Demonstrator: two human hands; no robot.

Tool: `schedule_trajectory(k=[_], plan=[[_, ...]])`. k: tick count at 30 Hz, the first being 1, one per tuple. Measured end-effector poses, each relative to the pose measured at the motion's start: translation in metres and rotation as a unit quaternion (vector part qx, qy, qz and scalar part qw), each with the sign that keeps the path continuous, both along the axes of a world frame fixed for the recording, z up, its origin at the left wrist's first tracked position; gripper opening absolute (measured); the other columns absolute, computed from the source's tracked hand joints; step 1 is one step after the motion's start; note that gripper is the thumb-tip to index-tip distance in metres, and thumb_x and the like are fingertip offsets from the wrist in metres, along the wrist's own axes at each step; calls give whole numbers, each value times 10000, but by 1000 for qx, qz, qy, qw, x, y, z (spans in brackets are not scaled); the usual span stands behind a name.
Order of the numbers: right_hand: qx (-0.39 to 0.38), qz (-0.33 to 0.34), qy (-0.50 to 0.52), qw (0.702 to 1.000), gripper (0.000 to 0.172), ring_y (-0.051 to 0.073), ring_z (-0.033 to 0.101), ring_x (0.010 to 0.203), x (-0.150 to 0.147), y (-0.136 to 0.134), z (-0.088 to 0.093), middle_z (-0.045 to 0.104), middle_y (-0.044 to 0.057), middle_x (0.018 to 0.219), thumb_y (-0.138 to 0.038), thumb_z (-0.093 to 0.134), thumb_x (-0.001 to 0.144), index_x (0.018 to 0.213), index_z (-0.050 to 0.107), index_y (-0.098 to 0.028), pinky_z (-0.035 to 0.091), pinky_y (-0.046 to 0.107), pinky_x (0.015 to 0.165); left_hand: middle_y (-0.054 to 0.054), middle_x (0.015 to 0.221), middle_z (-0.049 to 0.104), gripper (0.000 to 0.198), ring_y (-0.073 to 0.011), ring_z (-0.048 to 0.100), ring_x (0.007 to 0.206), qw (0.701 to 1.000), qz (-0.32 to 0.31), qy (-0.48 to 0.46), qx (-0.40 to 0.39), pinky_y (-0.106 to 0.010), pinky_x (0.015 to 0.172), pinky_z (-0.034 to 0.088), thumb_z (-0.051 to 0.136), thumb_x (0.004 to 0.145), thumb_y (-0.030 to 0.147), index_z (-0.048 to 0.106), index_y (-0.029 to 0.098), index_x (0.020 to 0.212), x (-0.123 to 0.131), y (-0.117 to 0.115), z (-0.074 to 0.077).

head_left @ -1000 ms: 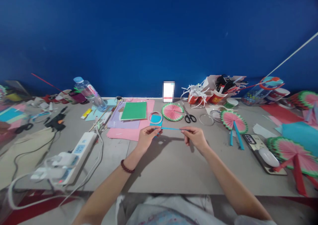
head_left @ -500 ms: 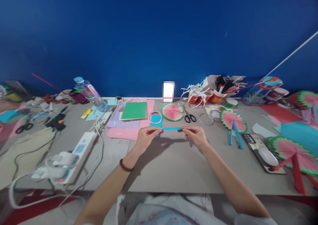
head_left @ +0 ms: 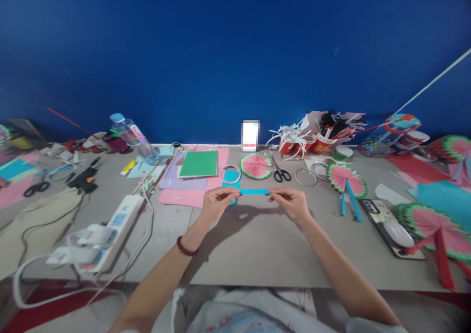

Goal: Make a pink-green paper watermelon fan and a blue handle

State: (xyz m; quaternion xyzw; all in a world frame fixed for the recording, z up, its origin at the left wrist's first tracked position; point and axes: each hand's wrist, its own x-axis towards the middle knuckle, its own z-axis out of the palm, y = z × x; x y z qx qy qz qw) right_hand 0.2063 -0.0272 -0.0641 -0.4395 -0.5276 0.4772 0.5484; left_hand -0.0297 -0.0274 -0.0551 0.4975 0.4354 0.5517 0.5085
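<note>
A narrow blue paper strip (head_left: 254, 192) is stretched level above the table between my two hands. Its left end is pinched by my left hand (head_left: 218, 203), thumb and fingers closed. My right hand (head_left: 292, 204) pinches the other end in the same way. Just behind the strip lie a blue piece of paper (head_left: 232, 180), a roll of clear tape (head_left: 230, 174) partly over it, and a round pleated paper fan (head_left: 255, 166), pink with a green edge. Black-handled scissors (head_left: 281, 173) rest right of that fan.
To the left are a white power strip (head_left: 119, 230) with cables, a glue gun (head_left: 84, 177) and a tilted bottle (head_left: 134, 137). Green paper (head_left: 199, 164) tops coloured sheets. On the right lie a fan with blue handles (head_left: 347, 181), a phone (head_left: 382, 225) and a mouse (head_left: 397, 232).
The blue strip has turned slightly, so more of its flat face shows; both hands keep their pinch. At the far left, another person's hand has drawn back toward the frame edge.
</note>
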Motion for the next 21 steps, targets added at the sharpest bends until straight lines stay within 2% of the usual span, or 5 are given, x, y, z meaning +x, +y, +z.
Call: schedule_trajectory(k=[6,9,13,17,21], plan=[[9,-11,-16,1000,160,170,671,546,0,-4,4,743,72,783,-351,749,638,706,744,-206,576,297,552,-62,799,728,244,-174,685,714,999,-45,-26,6,-252,627,560,801,609,263,733,163,821,-1,-1,-1],[-1,-8,-21,1000,173,171,665,535,-2,-5,1,743,79,809,-364,752,635,709,741,-208,572,304,539,-78,851,736,280,-207,700,764,995,-92,21,13,-298,699,577,790,629,263,730,169,886,0,-3,-2],[-16,31,-17,999,216,180,673,561,-5,-7,-1,742,79,782,-366,769,621,755,745,-198,581,313,555,-93,839,743,200,-219,704,780,988,-77,123,48,-296,708,579,729,709,305,751,175,860,0,-5,-2],[-20,78,-33,996,226,196,695,634,-7,-9,-2,738,66,714,-340,769,645,819,751,-198,582,312,620,-91,885,742,258,-227,711,780,984,-93,136,60,-298,695,588,720,718,319,747,185,937,1,-7,0],[16,103,-88,991,217,208,704,702,-7,-10,-3,748,63,772,-345,743,686,868,759,-227,569,330,703,-79,905,739,236,-228,713,786,979,-111,155,68,-300,713,589,727,709,293,751,204,927,5,-10,3]])
